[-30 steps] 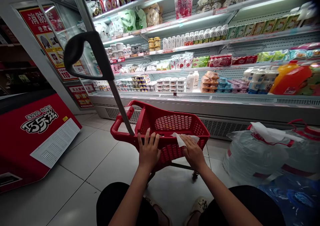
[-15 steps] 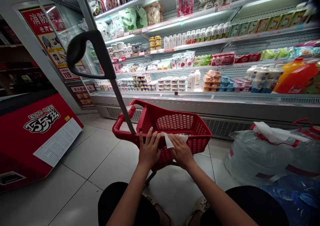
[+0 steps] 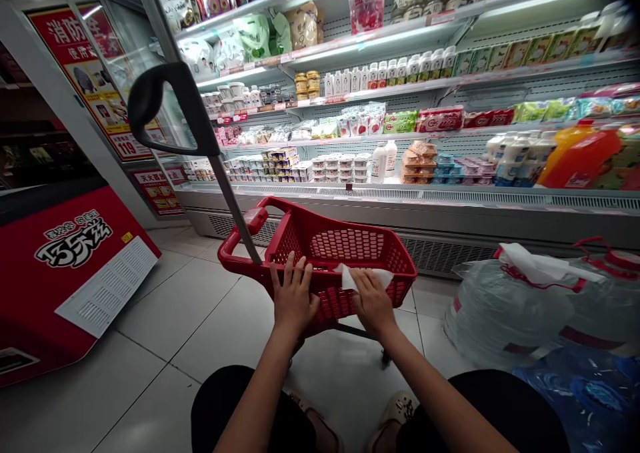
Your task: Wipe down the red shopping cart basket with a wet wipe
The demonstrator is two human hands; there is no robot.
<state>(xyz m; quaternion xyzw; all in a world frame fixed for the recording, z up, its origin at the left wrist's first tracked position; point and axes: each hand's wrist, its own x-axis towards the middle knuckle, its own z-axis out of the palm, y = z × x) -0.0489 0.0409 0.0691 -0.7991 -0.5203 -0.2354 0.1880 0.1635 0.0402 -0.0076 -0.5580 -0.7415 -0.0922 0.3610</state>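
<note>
Beside the water jugs (image 3: 525,306), left hand (image 3: 294,297) grips the basket (image 3: 350,253) rim; right hand (image 3: 371,304) presses a wipe (image 3: 363,276).

Floor (image 3: 190,333): pale glossy tiles with dark grout lines. Standing on it — a red wheeled shopping basket (image 3: 345,253), one caster visible beneath; a red freezer cabinet (image 3: 65,273) at left; the refrigerated display case (image 3: 450,206) along the back. At right, clear large water bottles (image 3: 505,313), apparently plastic-wrapped — view blurred there.
</note>
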